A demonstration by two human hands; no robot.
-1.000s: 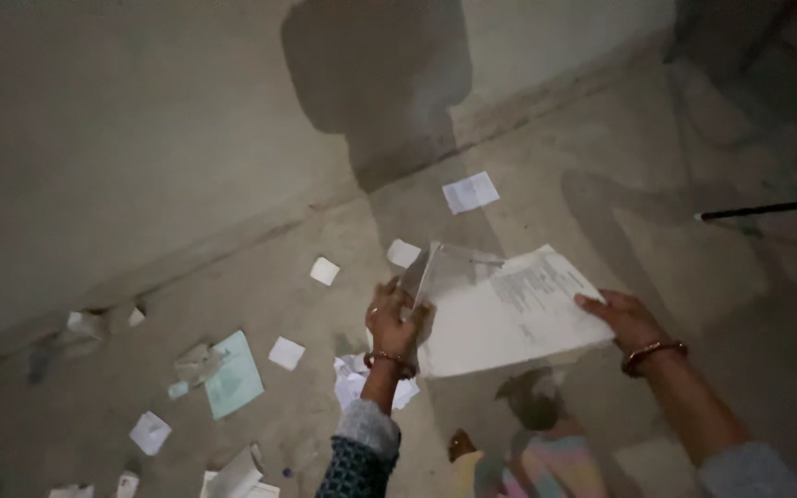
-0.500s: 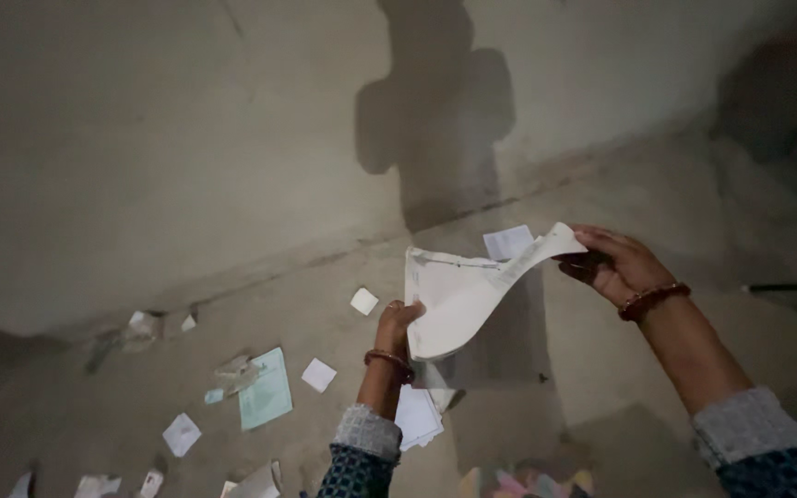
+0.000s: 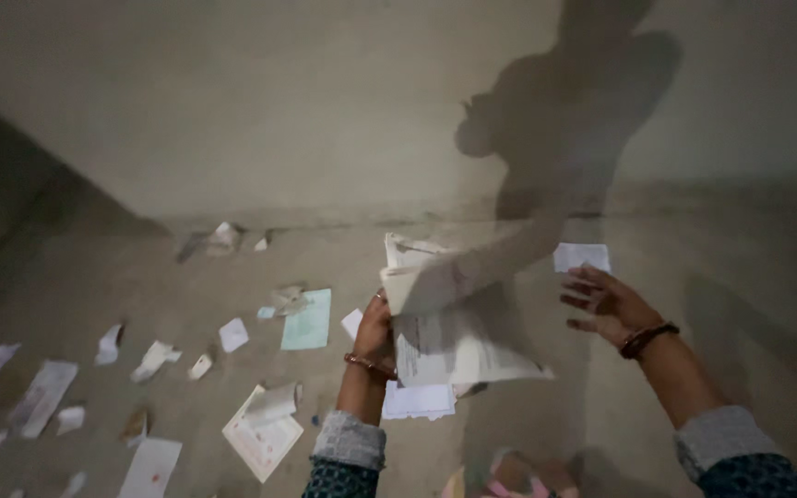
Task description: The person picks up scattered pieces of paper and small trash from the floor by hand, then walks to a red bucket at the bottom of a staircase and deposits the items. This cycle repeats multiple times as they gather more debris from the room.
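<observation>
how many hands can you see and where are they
2. The left hand grips the folded bundle of papers at its left edge. The right hand is open, fingers spread, apart from the papers to their right. None seems hidden.

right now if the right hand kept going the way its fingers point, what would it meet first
Probably the bundle of papers in the left hand: the open right hand points its fingers left toward it, though depth is unclear.
</observation>
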